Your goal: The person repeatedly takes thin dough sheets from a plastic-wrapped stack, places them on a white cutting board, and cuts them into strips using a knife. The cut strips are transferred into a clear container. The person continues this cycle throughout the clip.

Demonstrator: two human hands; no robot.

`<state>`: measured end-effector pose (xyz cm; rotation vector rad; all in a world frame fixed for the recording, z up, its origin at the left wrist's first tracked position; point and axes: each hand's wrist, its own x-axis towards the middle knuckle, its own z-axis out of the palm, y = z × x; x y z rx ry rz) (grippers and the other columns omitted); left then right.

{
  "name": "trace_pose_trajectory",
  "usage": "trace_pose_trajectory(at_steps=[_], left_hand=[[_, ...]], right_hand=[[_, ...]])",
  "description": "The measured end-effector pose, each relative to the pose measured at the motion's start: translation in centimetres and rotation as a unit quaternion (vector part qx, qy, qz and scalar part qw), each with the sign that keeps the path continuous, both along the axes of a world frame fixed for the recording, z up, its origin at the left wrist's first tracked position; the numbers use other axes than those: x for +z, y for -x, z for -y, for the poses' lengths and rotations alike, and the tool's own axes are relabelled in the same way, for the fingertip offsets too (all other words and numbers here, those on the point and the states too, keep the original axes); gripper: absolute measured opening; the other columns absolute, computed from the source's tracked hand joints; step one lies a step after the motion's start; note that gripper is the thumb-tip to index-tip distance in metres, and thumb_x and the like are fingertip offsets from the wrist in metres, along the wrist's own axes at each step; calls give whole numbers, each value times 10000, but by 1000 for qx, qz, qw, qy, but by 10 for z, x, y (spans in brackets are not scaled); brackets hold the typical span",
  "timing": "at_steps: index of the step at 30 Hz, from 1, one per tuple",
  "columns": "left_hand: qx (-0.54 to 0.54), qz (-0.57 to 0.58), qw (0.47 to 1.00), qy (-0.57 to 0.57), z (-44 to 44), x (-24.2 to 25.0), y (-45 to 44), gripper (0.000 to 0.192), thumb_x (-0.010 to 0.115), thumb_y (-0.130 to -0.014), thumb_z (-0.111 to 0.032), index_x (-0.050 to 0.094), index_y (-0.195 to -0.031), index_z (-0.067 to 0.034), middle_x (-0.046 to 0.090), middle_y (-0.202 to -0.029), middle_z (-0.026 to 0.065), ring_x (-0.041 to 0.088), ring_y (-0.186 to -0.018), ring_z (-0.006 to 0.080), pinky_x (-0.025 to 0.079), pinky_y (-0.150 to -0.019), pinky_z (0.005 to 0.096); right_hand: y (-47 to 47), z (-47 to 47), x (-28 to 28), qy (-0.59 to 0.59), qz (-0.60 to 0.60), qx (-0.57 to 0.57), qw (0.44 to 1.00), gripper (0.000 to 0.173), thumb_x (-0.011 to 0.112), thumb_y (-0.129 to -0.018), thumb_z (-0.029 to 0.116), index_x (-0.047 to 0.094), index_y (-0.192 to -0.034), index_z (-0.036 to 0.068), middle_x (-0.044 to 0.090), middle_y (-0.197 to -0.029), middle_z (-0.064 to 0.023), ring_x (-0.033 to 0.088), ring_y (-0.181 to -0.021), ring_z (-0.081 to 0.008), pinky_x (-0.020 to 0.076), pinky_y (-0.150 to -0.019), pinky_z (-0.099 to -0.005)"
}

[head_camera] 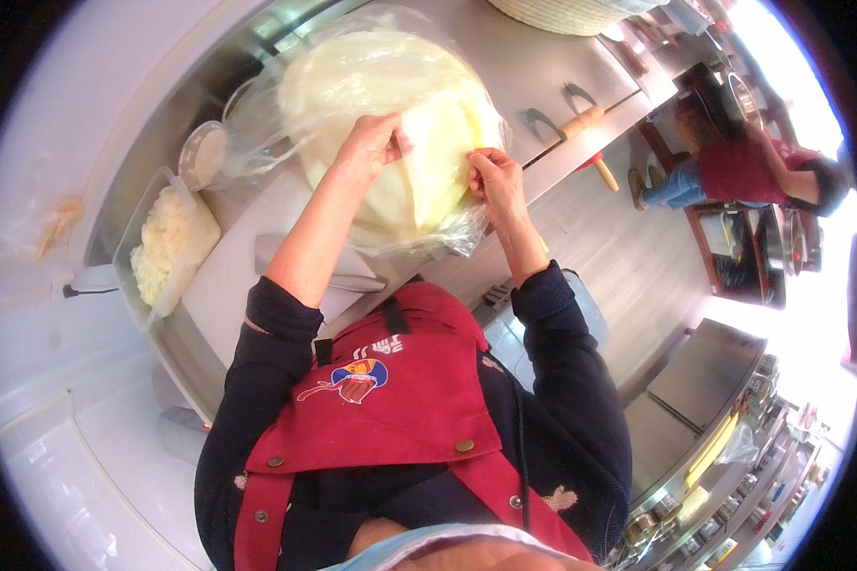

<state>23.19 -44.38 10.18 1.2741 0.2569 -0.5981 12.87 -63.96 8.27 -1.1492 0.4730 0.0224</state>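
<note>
A large stack of thin, round, pale yellow dough sheets (pixel 378 78) lies on the counter, partly wrapped in clear plastic film (pixel 257 143). My left hand (pixel 378 143) pinches the top sheet near the middle of the stack. At the right edge of the stack, my right hand (pixel 496 178) has its fingertips closed on the rim of a sheet. Between the hands the top sheet shows a raised fold. Crumpled film surrounds the lower edge. Under my left forearm, a cleaver (pixel 271 250) rests on a white cutting board (pixel 221 285).
Left of the board stands a clear plastic tub (pixel 200 228) of chopped pale food, with a small white-filled container (pixel 203 153) beyond it. A wooden-handled tool (pixel 582 123) lies on the steel counter (pixel 471 43), near a woven basket (pixel 557 14). A co-worker (pixel 743 171) stands across the aisle at right.
</note>
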Motion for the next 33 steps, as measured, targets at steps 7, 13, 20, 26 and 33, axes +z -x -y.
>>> trace_pose_trajectory(at_steps=[7, 13, 20, 26, 33], left_hand=[[-2, 97, 995, -34, -8, -11, 4, 219, 621, -874, -141, 673, -939, 62, 674, -843, 83, 620, -682, 137, 496, -595, 284], [-71, 162, 974, -144, -14, 0, 7, 313, 656, -909, -264, 693, -1012, 29, 676, -866, 39, 612, -713, 98, 483, -630, 262], [-66, 283, 893, -344, -15, 3, 6, 244, 639, -916, -244, 703, -887, -10, 647, -755, 20, 549, -646, 102, 451, -603, 291], [52, 235, 947, -215, -58, -2, -4, 219, 629, -915, -234, 700, -862, -33, 621, -778, 3, 501, -671, 92, 406, -610, 261], [138, 224, 950, -165, -153, -4, -28, 218, 624, -912, -252, 692, -881, -47, 564, -743, -21, 476, -679, 84, 382, -620, 264]], right_hand=[[-1, 1, -9, 31, 9, -1, 999, 117, 606, -868, 60, 619, -904, -51, 581, -669, -25, 517, -519, -87, 399, -459, -221], [2, -17, 13, 562, 139, 19, 815, 163, 622, -878, 104, 598, -1001, -1, 581, -592, -92, 570, -496, -281, 471, -503, -355], [-21, -56, 8, 656, 328, 183, 655, 509, 582, -899, 182, 431, -1337, -29, 359, -1470, -233, 376, -1352, -353, 366, -1063, -440], [-20, -46, -5, 744, 254, 204, 584, 614, 475, -956, 336, 348, -1431, -31, 300, -1530, -188, 241, -1438, -330, 203, -1166, -476], [-17, -49, -5, 753, 257, 196, 573, 599, 496, -960, 321, 351, -1424, -30, 313, -1518, -198, 271, -1426, -340, 250, -1141, -485]])
